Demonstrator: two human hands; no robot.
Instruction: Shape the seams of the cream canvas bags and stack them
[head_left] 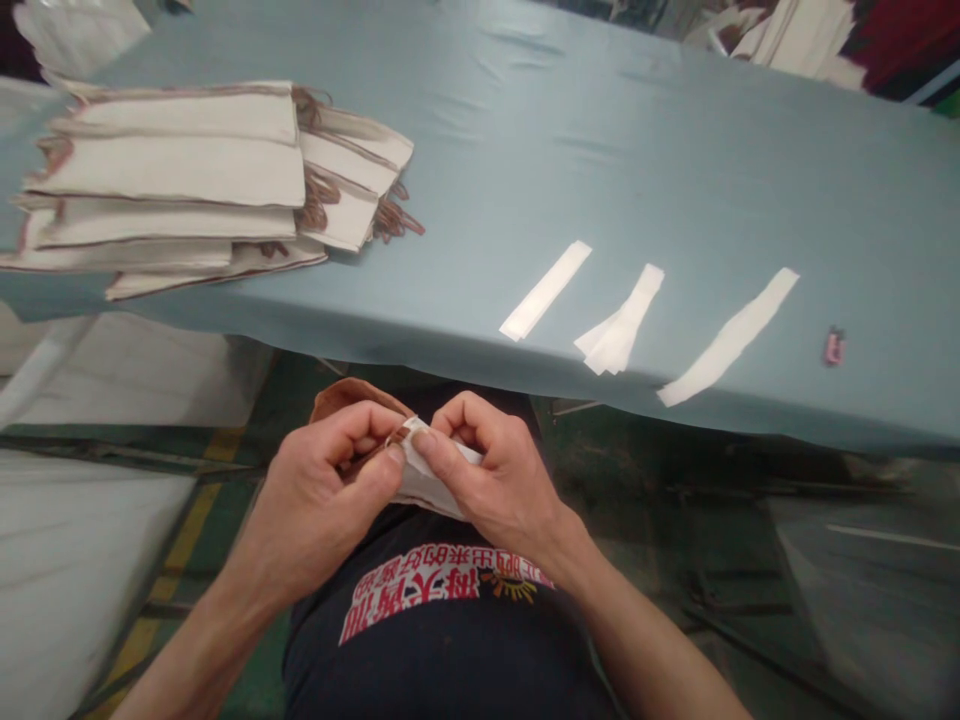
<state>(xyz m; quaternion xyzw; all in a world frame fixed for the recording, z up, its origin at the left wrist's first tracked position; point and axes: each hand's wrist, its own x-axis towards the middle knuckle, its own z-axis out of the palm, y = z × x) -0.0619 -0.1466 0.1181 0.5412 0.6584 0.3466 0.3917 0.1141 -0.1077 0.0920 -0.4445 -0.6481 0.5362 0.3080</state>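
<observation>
Over my lap, both hands hold a small cream cloth piece (427, 492) with brown edging and a brown section at its back left. My left hand (322, 490) is closed, its thumb and forefinger pinching the piece's upper edge beside a thin brown cord (395, 436). Close against it, my right hand (495, 465) pinches the white corner between thumb and bent forefinger. Whether a separate white strip lies under the right thumb, I cannot tell. The fingers hide much of the cloth.
A blue-green covered table (450, 250) stands ahead. Stacked cream cloth pieces (187, 170) with brown cords lie on its left. White strips (546, 290) lie in several places near the front edge, with a small pink object (834, 346) at right. Metal bars run beneath.
</observation>
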